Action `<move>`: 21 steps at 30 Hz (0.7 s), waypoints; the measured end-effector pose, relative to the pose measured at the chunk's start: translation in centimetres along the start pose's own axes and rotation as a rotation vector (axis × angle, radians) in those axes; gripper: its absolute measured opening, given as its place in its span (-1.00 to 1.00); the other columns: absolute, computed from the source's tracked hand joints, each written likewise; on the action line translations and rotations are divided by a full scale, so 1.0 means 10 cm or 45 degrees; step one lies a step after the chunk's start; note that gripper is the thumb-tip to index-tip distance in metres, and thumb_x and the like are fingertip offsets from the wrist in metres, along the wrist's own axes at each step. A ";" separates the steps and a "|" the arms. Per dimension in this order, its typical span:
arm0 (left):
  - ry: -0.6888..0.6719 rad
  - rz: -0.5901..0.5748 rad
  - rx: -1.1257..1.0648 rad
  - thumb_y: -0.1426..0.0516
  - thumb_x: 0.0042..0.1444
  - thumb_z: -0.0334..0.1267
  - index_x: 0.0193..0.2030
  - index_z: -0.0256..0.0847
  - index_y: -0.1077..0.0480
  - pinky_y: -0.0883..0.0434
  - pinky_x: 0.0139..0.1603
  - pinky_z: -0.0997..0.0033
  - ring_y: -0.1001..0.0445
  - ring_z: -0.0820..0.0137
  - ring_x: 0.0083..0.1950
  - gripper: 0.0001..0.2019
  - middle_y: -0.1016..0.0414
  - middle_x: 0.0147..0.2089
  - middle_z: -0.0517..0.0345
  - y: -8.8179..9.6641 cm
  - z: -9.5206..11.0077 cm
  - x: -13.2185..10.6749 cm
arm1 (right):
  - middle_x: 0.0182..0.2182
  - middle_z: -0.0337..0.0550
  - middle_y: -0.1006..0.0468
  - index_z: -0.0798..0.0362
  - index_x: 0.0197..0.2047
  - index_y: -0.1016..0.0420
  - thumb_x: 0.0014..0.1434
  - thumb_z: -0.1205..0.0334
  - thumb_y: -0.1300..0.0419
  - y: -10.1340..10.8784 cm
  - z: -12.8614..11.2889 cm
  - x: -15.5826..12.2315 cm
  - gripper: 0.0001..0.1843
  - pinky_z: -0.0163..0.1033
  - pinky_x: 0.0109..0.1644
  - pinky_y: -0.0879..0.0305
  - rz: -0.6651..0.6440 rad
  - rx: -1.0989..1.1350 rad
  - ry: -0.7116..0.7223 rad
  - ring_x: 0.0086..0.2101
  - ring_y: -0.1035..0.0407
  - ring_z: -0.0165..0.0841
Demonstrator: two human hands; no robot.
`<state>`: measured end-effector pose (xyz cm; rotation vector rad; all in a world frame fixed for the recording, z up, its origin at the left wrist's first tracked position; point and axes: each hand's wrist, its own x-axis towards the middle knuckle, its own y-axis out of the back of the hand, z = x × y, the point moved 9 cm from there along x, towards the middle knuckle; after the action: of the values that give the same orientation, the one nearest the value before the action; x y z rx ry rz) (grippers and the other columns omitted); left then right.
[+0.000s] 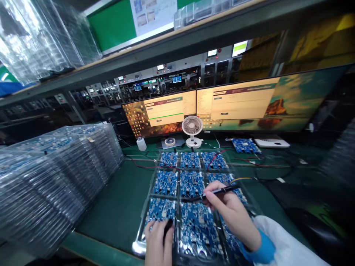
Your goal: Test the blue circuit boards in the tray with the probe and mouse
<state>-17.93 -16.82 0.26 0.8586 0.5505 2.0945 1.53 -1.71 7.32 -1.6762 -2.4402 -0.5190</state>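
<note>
A clear plastic tray [138, 246] lies on the green bench in front of me and holds several blue circuit boards [192, 182] in rows. My right hand [230, 214] pinches a thin black probe [222, 190] like a pen, its tip resting low over a middle board. A yellow and a red wire run from the probe's rear end. My left hand [158, 240] is closed on a small black object [167, 227] pressed on the near-left board [159, 210].
A tall stack of clear trays with boards [55, 173] fills the left side. Two monitors [235, 107] stand behind, with a small white desk fan [192, 130], a white bottle [141, 143], a tape roll [170, 141] and a loose blue board [245, 145]. Cables cross the green mat [119, 207].
</note>
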 end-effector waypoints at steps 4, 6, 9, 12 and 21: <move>-0.081 -0.333 -0.249 0.02 0.30 -0.10 -0.04 -0.14 -0.48 -0.48 -0.02 0.18 -0.53 0.24 -0.05 -0.69 -0.59 -0.09 -0.04 -0.14 0.56 0.21 | -0.49 -0.24 -0.41 0.02 -0.30 -0.39 0.22 -0.23 -0.14 0.00 -0.42 -0.26 -0.56 -0.30 -0.43 -0.29 -0.219 0.193 -0.064 -0.48 -0.33 -0.41; -0.158 -0.373 -0.291 0.02 0.30 -0.13 -0.04 -0.15 -0.47 -0.49 -0.04 0.23 -0.54 0.27 -0.09 -0.71 -0.59 -0.12 -0.03 -0.17 0.80 0.24 | -0.50 -0.24 -0.40 0.02 -0.33 -0.39 0.18 -0.26 -0.17 0.12 -0.53 -0.32 -0.53 -0.29 -0.42 -0.30 -0.188 0.186 -0.056 -0.49 -0.32 -0.41; -0.234 -0.371 -0.318 0.01 0.30 -0.17 -0.06 -0.16 -0.48 -0.49 -0.07 0.29 -0.54 0.30 -0.12 -0.73 -0.59 -0.15 -0.01 -0.19 1.02 0.20 | -0.52 -0.25 -0.38 0.02 -0.34 -0.39 0.16 -0.30 -0.17 0.29 -0.58 -0.38 -0.50 -0.29 -0.43 -0.31 -0.122 0.172 -0.052 -0.51 -0.30 -0.42; -0.262 -0.396 -0.317 -0.01 0.30 -0.18 -0.06 -0.14 -0.48 -0.48 -0.09 0.32 -0.54 0.32 -0.13 -0.75 -0.59 -0.15 0.01 -0.25 1.10 0.14 | -0.51 -0.25 -0.37 0.02 -0.36 -0.39 0.16 -0.29 -0.16 0.42 -0.57 -0.45 -0.50 -0.30 -0.44 -0.30 -0.069 0.160 -0.039 -0.51 -0.30 -0.42; -0.388 -0.774 -0.301 0.00 0.29 -0.05 -0.12 -0.14 -0.49 -0.44 -0.11 0.33 -0.48 0.31 -0.18 -0.69 -0.57 -0.21 0.02 -0.53 1.25 -0.10 | -0.51 -0.25 -0.36 0.02 -0.38 -0.40 0.22 -0.24 -0.10 0.41 -0.45 -0.67 -0.53 -0.29 -0.40 -0.26 -0.240 0.080 -0.016 -0.49 -0.28 -0.41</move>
<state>-5.66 -13.33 4.95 0.7382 0.3348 1.4114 7.45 -7.92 10.34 -1.4386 -2.6101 -0.4494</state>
